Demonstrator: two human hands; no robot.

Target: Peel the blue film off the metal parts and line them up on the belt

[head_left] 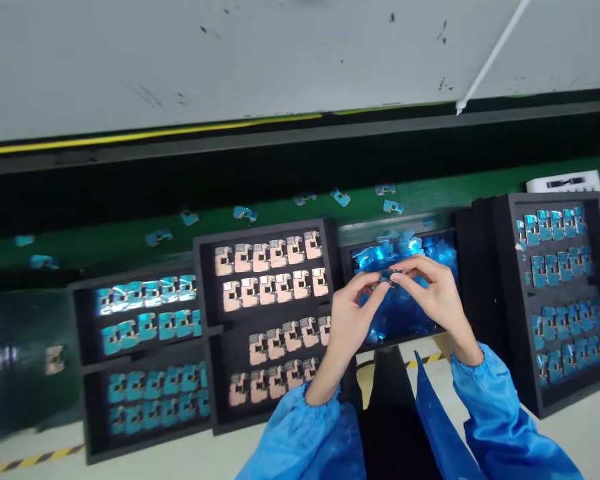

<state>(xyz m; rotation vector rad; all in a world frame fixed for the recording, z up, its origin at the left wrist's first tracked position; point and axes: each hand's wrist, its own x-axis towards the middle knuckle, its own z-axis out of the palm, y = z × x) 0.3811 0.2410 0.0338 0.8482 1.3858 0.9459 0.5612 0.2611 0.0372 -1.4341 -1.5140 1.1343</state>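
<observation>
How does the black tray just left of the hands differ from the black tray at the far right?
The middle tray holds bare pinkish-copper parts; the right tray holds parts that look blue. The middle tray's third row starts further in than its top rows; the right tray's rows look roughly even. Both are black, with parts in four rows. Between them, the left hand and right hand pinch a small part.

head camera looks forward and down (steeply), close above the black trays [270, 293].
</observation>
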